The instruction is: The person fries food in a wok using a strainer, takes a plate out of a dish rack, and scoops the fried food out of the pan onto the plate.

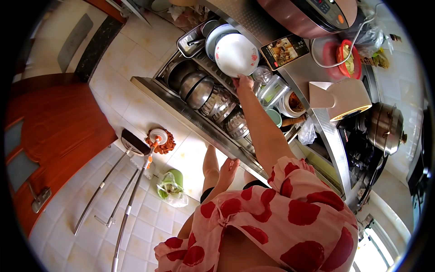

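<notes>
The right hand (245,83) grips the rim of the bowl (236,52) over the open drawer (181,119); the left hand (228,172), well apart, hangs outside the drawer, whether closed I cannot tell. Steel bowls (197,90) sit inside the drawer, a phone (284,52) beside it, a mop (168,144) outside it.

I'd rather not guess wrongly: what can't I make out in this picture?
All in the head view:
Right hand: some fingers seem hidden beneath the white bowl.
Rice cooker: partly cut off by the picture's top edge.
Steel pot: contents hidden by its lid.
Phone: finer details on its screen are too small to read.
</notes>
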Demonstrator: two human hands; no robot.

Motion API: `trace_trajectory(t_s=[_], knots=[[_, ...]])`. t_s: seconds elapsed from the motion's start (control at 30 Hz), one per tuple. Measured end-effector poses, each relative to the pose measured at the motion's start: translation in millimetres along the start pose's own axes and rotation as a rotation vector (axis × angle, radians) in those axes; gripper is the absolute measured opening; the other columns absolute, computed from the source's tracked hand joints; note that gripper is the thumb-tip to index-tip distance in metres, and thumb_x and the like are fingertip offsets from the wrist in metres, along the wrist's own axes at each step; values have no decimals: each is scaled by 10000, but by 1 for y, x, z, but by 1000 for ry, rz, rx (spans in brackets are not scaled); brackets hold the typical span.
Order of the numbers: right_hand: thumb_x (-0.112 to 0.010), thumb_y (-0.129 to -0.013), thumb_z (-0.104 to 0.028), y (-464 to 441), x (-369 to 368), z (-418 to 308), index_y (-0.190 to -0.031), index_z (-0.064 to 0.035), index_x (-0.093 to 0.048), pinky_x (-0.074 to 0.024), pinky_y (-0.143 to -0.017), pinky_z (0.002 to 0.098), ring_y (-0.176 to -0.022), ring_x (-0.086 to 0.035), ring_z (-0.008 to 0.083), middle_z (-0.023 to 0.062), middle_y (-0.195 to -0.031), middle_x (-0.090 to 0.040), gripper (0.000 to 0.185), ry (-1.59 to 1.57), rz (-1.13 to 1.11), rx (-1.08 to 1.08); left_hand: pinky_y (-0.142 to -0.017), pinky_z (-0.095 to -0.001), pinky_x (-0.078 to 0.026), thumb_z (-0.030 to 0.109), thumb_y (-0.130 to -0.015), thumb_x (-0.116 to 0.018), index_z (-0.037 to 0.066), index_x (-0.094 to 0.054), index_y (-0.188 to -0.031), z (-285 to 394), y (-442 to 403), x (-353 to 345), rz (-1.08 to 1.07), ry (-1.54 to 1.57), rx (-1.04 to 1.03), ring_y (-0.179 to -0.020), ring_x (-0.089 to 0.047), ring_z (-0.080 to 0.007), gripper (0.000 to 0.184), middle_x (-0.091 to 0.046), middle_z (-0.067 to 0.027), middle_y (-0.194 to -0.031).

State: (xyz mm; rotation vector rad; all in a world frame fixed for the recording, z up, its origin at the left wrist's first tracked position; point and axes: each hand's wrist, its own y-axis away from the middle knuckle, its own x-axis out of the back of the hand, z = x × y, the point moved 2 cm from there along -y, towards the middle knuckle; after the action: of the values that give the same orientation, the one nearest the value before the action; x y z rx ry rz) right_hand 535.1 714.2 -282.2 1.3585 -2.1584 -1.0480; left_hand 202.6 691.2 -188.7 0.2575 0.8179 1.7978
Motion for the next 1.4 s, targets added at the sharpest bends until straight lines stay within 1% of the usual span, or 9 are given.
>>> trace_trajectory(t_s=[0.2, 0.33, 0.53, 0.63, 0.73, 1.13, 1.27, 1.33, 1.4], knots=[[-519, -762, 23, 24, 8, 8, -964, 58, -475, -517, -481, 304, -635, -612, 246, 161, -822, -582, 210, -198, -289, -223, -593, -284, -423, 311, -876, -516, -8, -519, -848, 24, 6, 0, 57, -262, -30, -646, -542, -175, 320, -570, -100, -705], [-528, -753, 20, 56, 30, 10, -922, 62, -473, -491, -468, 278, -609, -609, 233, 153, -732, -585, 182, 9, -541, -230, -596, -310, -439, 300, -883, -501, -3, -523, -854, 62, 13, -1, 39, -432, -52, -684, -586, -218, 306, -585, -110, -726], [-529, -763, -20, 99, 66, -23, -952, 29, -496, -450, -496, 279, -590, -577, 207, 128, -741, -581, 198, 123, -524, -219, -616, -291, -474, 263, -914, -438, 3, -527, -883, -5, -2, 27, 30, -296, -93, -659, -600, -194, 276, -603, -91, -733], [-530, -755, -21, 136, 112, -48, -997, 14, -491, -431, -472, 246, -563, -556, 175, 99, -782, -583, 247, 124, -584, -212, -595, -266, -480, 229, -921, -415, -9, -531, -884, 38, -2, 22, -20, -306, -59, -634, -589, -144, 268, -621, -100, -748], [-566, -729, -43, 170, 182, -71, -1090, -10, -510, -481, -613, 266, -727, -577, 153, 59, -893, -596, 367, 194, -471, -200, -578, -267, -482, 219, -918, -424, -14, -544, -854, 52, -8, 20, -68, -373, -70, -609, -589, -146, 270, -623, -94, -717], [-495, -765, -12, 324, 440, -64, -949, 32, -518, -441, -534, 241, -604, -564, 168, 105, -766, -597, 191, -273, 111, -104, -530, -233, -434, 300, -921, -430, 21, -509, -798, 65, -95, -47, -70, -233, -87, -560, -501, -99, 316, -575, -34, -688], [-492, -762, -5, 328, 521, -33, -929, 28, -505, -441, -533, 243, -608, -569, 178, 99, -734, -585, 171, -526, 227, -39, -760, -328, -465, 414, -896, -427, 40, -425, -1084, 59, -89, -115, -62, -171, 99, -884, -550, -190, 419, -536, -101, -1036], [-499, -755, -5, 336, 569, -23, -904, 16, -507, -444, -520, 249, -578, -561, 177, 99, -717, -582, 150, -575, 307, -3, -897, -405, -403, 518, -855, -427, 36, -307, -1280, 36, -93, -150, -178, -84, 214, -1118, -455, -255, 654, -374, -143, -1303], [-508, -755, -13, 347, 619, -19, -888, 10, -511, -436, -486, 245, -553, -552, 174, 93, -702, -579, 135, -624, 386, 41, -940, -420, -360, 533, -856, -402, 43, -251, -1328, 18, -102, -188, -205, 7, 210, -1169, -408, -260, 697, -316, -121, -1355]])
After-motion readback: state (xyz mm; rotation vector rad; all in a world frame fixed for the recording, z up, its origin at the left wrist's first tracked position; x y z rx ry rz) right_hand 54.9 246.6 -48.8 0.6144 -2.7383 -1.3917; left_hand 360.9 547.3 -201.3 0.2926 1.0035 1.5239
